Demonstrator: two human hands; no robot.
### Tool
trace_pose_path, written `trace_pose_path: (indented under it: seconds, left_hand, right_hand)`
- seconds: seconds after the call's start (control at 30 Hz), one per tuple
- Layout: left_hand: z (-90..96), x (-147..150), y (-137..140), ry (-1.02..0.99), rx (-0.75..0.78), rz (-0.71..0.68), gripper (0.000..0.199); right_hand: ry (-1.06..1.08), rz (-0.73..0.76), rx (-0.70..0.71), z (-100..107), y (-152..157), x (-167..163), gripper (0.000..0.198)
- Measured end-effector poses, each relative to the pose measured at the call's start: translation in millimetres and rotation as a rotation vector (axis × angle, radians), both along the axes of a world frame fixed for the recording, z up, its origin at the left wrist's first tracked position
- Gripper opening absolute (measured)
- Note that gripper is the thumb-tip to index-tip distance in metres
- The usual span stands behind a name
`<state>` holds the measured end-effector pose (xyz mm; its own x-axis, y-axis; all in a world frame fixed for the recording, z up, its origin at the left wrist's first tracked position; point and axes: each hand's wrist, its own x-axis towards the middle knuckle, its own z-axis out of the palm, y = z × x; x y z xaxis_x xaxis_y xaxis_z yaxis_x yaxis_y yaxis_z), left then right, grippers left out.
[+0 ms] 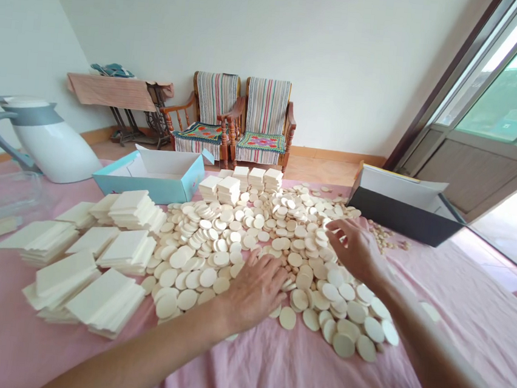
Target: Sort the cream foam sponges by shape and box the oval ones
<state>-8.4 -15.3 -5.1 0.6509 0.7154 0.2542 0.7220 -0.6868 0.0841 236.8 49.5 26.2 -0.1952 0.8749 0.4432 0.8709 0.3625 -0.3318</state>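
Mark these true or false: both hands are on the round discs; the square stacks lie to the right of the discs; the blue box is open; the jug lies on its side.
1. Both hands, left hand and right hand, are on the round discs: true.
2. The square stacks lie right of the discs: false, they lie left.
3. The blue box is open: true.
4. The jug lies on its side: false, it stands on its base.
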Motion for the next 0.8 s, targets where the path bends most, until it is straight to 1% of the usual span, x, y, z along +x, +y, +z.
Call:
trace_pose_path:
  seconds: [0.03,0.07,0.17,0.27,0.37,0.43,0.5,0.57,0.63,0.73,0.8]
  left_hand:
    - [0.3,-4,1,0.034,0.032,0.024,0.013]
    - [1.1,-10,2,0.065,0.066,0.052,0.011]
    - [5.4,-29,7,0.147,0.158,0.155,0.019]
    - [12.7,-46,13,0.19,0.212,0.285,0.021]
    - [20.7,-58,17,0.137,0.232,0.376,0.015]
    - [23.4,-63,19,0.059,0.232,0.388,0.01]
    - [22.8,-66,19,-0.017,0.224,0.383,0.012]
    - [19.9,-68,18,-0.074,0.209,0.366,0.013]
    - [17.1,-70,18,-0.115,0.197,0.336,0.013]
    - [15.9,-71,16,-0.167,0.188,0.311,0.015]
    - [16.9,-72,16,-0.192,0.179,0.31,0.018]
  right_hand:
    - [-0.014,0.048,-0.027,3,-7,-8,0.02]
    - [-0.038,0.09,-0.056,6,-13,-15,0.02]
    - [-0.142,0.155,-0.137,14,-27,-30,0.022]
    - [-0.273,0.14,-0.211,20,-29,-40,0.022]
    - [-0.392,0.053,-0.28,22,-21,-48,0.021]
    - [-0.439,0.013,-0.318,21,-13,-54,0.022]
    - [-0.463,0.005,-0.338,19,-4,-63,0.026]
    - [-0.471,0.026,-0.344,15,5,-75,0.034]
    - [-0.464,0.057,-0.349,8,13,-92,0.037]
    - [-0.35,0.156,-0.358,-4,22,-121,0.035]
    - [-0.191,0.275,-0.361,-8,26,-137,0.038]
